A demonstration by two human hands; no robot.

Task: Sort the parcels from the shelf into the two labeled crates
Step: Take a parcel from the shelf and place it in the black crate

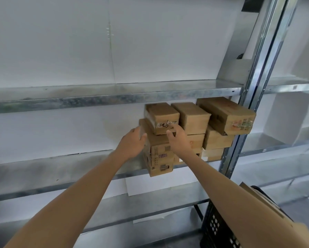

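Two bare forearms reach up and forward from the bottom edge. Low on the right, partly hidden behind the right forearm, stands a black perforated plastic crate [214,224] with a flat piece of brown cardboard [257,196] sticking out of its top. Further on, both hands meet a cluster of brown cardboard parcels on a grey galvanised metal shelf [60,163]. The left hand [132,144] is loosely spread, its fingers resting against the left side of a larger brown cardboard parcel with printed labels [159,151], which sits in the middle of the nearest stack and juts slightly over the shelf's front edge. The right hand [178,138] holds the lower front corner of a small brown cardboard parcel with black handwriting [160,117], fingers bent up against its front face and thumb at its bottom edge; this parcel lies on top of the labelled one, just above and between the two hands. Just right of it sits a plain brown cardboard parcel [191,117], and beyond that a long brown cardboard parcel with a red and white sticker [227,115], each topping its own stack. Above them runs another metal shelf [96,93], a steel upright post [257,68] stands to the right, and a white wall [60,42] lies behind.
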